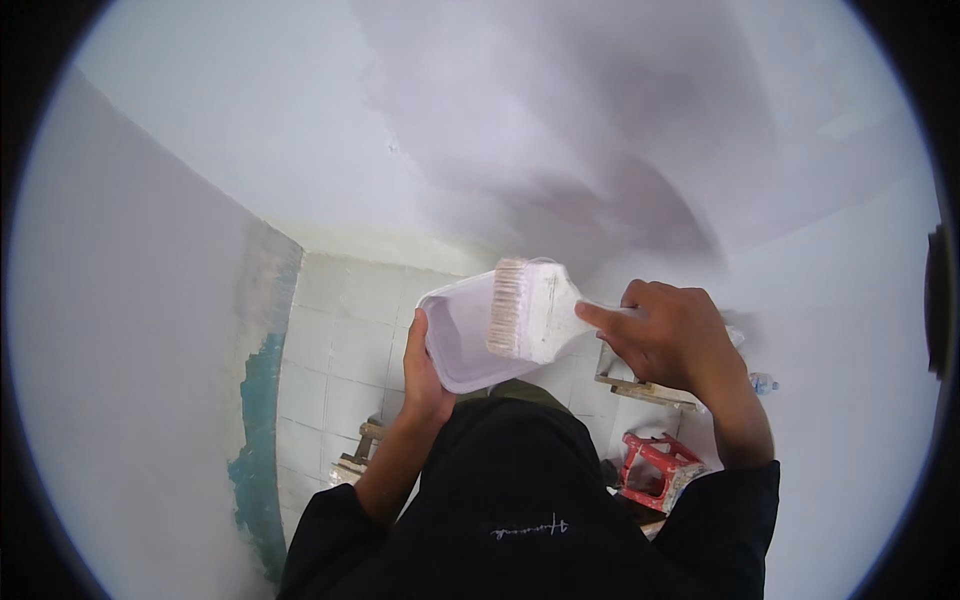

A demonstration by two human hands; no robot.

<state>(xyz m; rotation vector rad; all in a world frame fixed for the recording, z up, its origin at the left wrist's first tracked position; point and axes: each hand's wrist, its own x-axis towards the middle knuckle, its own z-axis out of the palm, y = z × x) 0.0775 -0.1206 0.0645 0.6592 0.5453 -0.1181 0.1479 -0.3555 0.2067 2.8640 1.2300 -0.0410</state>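
My left hand (424, 380) grips the left rim of a shallow white paint tray (455, 345), thumb along its edge and the other fingers hidden beneath. Pale lilac paint coats the tray's inside. In my right hand (672, 330) is a wide paintbrush (545, 312), held by its white handle with the fingers closed round it. Its bristles point left and lie over the tray's right part; I cannot tell whether they touch it. The brush head is smeared with the same pale paint.
Ahead stands a wall (560, 120) with lilac patches on white. The left wall has a bare teal patch (262, 420). Below are white floor tiles (340, 340), a red stool (655, 468), a wooden piece (650, 392), a clear bottle (764, 384) and another wooden stand (362, 448).
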